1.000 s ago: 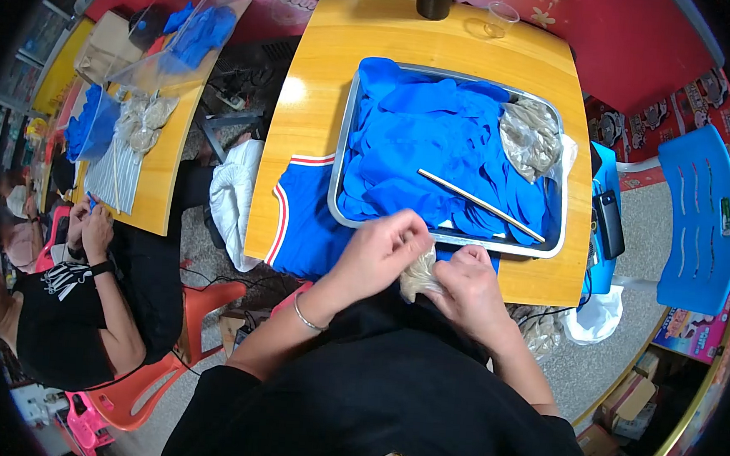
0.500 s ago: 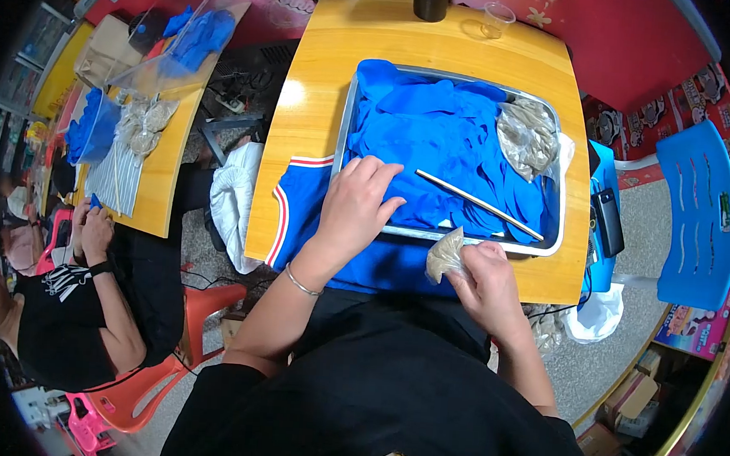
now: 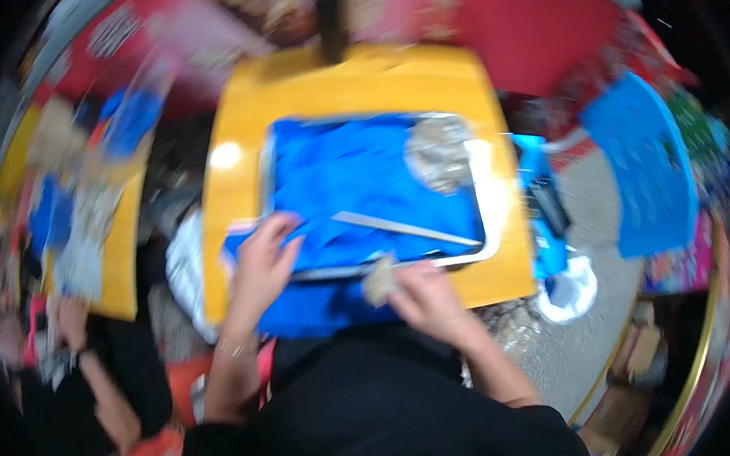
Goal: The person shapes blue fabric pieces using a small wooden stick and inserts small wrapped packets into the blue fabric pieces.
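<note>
My right hand (image 3: 429,300) grips a small clear bag (image 3: 377,282) of grey-brown grainy stuff, just in front of the tray's near edge. My left hand (image 3: 263,259) is by the near left corner of the metal tray (image 3: 477,256), thumb and fingers apart, holding nothing. Flat blue fabric-like pieces (image 3: 335,163) fill the tray. Across them lies a thin pale stick (image 3: 407,227). A larger clear bag (image 3: 439,153) with similar contents rests in the tray's far right corner. Blue cloth (image 3: 318,310) with striped trim lies under the tray's near side. Motion blurs the view.
The yellow table (image 3: 349,81) carries a dark cylinder (image 3: 330,25) at its far edge. To the right are a blue chair (image 3: 640,170) and a white bin (image 3: 568,291). At left, another person's arm (image 3: 108,396) is beside a second table (image 3: 120,271) with blue items.
The whole view has shifted and blurred, with the table now further left and lower. My right hand still holds the small bag; my left hand remains near the tray's left corner.
</note>
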The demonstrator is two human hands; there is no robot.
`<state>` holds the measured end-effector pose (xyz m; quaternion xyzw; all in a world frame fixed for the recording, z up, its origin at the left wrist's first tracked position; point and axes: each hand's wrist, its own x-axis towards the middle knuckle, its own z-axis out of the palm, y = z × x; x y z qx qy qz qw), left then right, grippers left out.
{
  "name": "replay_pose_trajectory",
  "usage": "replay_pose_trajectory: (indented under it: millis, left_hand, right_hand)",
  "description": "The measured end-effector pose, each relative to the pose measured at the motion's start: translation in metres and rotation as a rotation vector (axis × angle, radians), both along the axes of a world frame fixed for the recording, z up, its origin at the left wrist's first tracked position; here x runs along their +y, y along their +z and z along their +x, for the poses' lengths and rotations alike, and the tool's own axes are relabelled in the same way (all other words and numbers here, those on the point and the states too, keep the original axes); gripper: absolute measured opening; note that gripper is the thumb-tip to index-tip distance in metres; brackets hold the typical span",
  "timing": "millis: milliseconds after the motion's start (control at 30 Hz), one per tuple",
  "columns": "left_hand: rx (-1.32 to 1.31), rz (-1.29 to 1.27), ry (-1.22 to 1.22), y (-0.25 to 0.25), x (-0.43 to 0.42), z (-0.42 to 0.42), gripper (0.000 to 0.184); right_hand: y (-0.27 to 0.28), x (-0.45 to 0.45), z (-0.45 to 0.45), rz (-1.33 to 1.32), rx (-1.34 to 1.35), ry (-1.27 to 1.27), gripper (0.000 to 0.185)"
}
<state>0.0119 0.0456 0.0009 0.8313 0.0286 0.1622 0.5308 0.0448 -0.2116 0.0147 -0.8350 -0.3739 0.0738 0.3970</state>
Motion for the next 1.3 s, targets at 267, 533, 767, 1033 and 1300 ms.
replay_pose_trajectory:
  millis: [267,533,767,1033,1300]
  left_hand:
    - [0.22,-0.261,-0.107,0.023,0.015,-0.011,0.02]
    - [0.082,-0.142,-0.171,0.043,0.006,-0.026,0.032]
    - [-0.147,0.202,-0.042,0.06,-0.004,-0.03,0.01]
    - [0.106,-0.381,0.02,0.067,-0.018,-0.037,0.007]
    - [0.184,-0.762,-0.034,0.033,-0.015,-0.032,0.018]
  right_hand:
    - [-0.001,-0.002,-0.002,0.14,-0.14,0.027,0.02]
    - [0.014,-0.014,-0.01,0.187,-0.119,0.041,0.023]
    - [0.011,-0.02,-0.017,0.15,-0.137,0.047,0.023]
    - [0.022,0.0,-0.011,0.244,-0.176,0.051,0.018]
    - [0.027,0.019,-0.002,0.302,0.258,-0.141,0.012]
